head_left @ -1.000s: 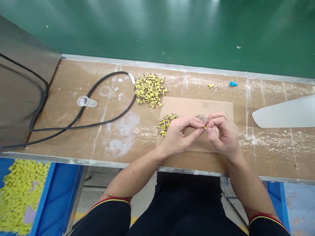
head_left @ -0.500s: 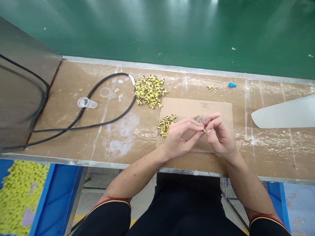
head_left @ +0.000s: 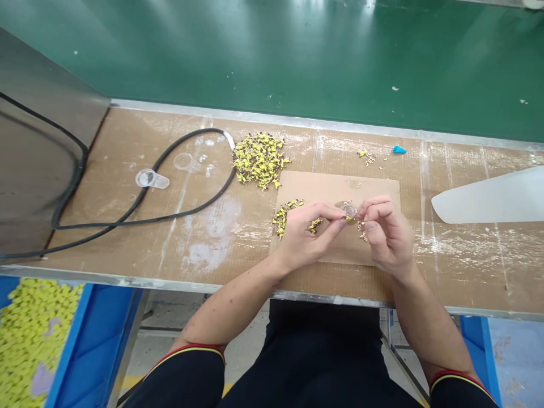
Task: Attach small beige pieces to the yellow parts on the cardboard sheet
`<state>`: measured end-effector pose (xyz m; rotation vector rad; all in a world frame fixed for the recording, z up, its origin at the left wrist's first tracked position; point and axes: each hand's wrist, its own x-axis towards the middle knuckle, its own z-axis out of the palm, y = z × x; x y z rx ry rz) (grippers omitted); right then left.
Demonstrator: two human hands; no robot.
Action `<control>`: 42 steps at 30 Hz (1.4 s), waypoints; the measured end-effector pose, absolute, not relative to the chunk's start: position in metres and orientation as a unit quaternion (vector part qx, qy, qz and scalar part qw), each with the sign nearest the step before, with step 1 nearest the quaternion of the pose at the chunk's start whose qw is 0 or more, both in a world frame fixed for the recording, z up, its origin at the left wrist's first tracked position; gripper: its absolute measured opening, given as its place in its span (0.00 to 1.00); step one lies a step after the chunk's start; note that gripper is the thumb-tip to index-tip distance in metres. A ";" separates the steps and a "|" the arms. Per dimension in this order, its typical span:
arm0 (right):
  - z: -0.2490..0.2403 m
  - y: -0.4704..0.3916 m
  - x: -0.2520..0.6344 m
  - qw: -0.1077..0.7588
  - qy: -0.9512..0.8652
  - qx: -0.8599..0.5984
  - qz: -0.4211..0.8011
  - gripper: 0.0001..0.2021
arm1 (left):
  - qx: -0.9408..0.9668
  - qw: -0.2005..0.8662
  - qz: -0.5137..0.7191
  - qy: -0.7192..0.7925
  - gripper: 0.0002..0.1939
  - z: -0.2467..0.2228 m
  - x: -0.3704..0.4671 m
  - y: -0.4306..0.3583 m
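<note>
Between thumb and forefinger, my left hand (head_left: 308, 233) pinches a small yellow piece (head_left: 349, 218). My right hand (head_left: 387, 233) is closed just right of that piece, fingertips pressed together; what they hold is too small to make out. Both hands are over a cardboard sheet (head_left: 340, 182). Behind the fingertips sits a small clear round dish (head_left: 348, 207). Tiny pale pieces (head_left: 362, 231) lie between the hands. A small group of yellow and dark pieces (head_left: 281, 220) lies by my left hand, partly hidden by it.
A larger pile of yellow and dark pieces (head_left: 260, 160) lies behind the sheet's left corner. Further left are a black cable (head_left: 187, 211) and clear plastic scoops (head_left: 147, 178). A blue cone (head_left: 399, 149) and a white panel (head_left: 493, 198) are at the right.
My hands have moved slightly apart at the fingertips, my right hand shifting a little right. More of the yellow piece and the pale bits now shows.
</note>
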<state>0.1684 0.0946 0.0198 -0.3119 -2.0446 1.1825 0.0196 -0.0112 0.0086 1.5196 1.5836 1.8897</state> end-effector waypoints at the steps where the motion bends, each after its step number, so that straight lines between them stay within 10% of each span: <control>1: 0.020 0.098 0.171 0.385 -0.794 -0.134 0.452 0.04 | 0.505 0.127 0.649 0.554 0.02 0.007 0.017 -0.011; 14: 0.005 0.221 0.126 0.216 -0.889 -0.358 0.189 0.08 | 0.332 0.169 0.700 0.610 0.05 -0.002 -0.018 0.002; 23: 0.030 0.209 0.185 0.339 -0.827 -0.370 0.254 0.13 | 0.349 0.164 0.701 0.600 0.04 0.002 -0.019 -0.001; 32: 0.023 0.177 0.220 0.096 -0.931 -0.195 0.292 0.09 | 0.362 0.191 0.705 0.580 0.11 0.004 -0.021 -0.003; 42: 0.006 0.183 0.217 0.049 -0.943 -0.194 0.267 0.06 | 0.348 0.223 0.704 0.577 0.19 -0.002 -0.019 -0.001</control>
